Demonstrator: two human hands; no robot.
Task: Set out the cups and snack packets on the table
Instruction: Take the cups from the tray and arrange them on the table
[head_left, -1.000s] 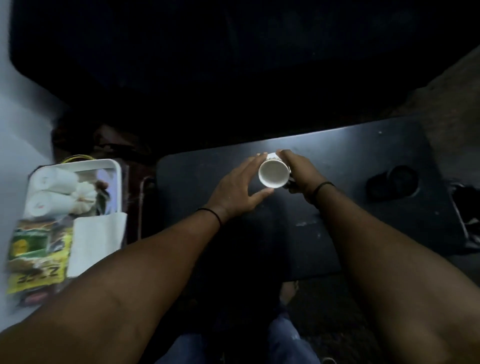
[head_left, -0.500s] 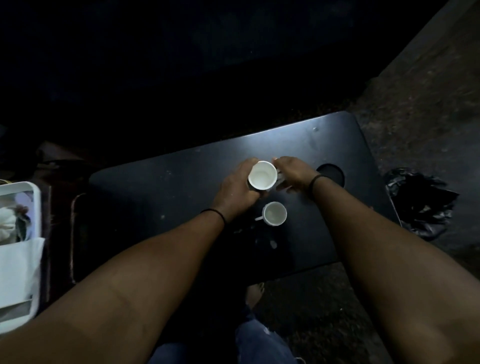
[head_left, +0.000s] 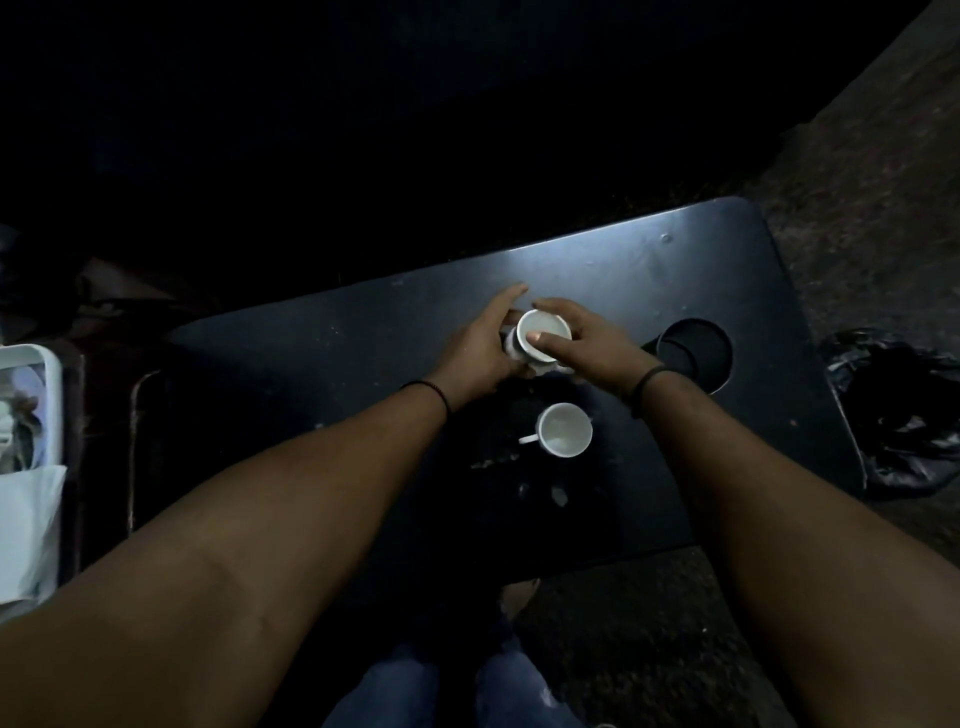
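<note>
Both my hands hold a small stack of white cups (head_left: 540, 332) just above the middle of the dark table (head_left: 337, 353). My left hand (head_left: 480, 348) wraps the lower part of the stack from the left. My right hand (head_left: 587, 338) grips the top cup's rim, thumb over its near edge. A single white cup (head_left: 565, 437) with its handle pointing left stands upright on the table, nearer to me and apart from the stack. No snack packets lie on the table.
A round cup-holder hole (head_left: 693, 353) is cut into the table's right part. A white tray (head_left: 28, 447) with a napkin and other items sits at the far left. A crumpled black bag (head_left: 904, 415) lies on the floor right of the table.
One cup now stands on the table near me. Both hands keep the remaining stack, and the right thumb has come over the top cup's rim. The view has shifted right.
</note>
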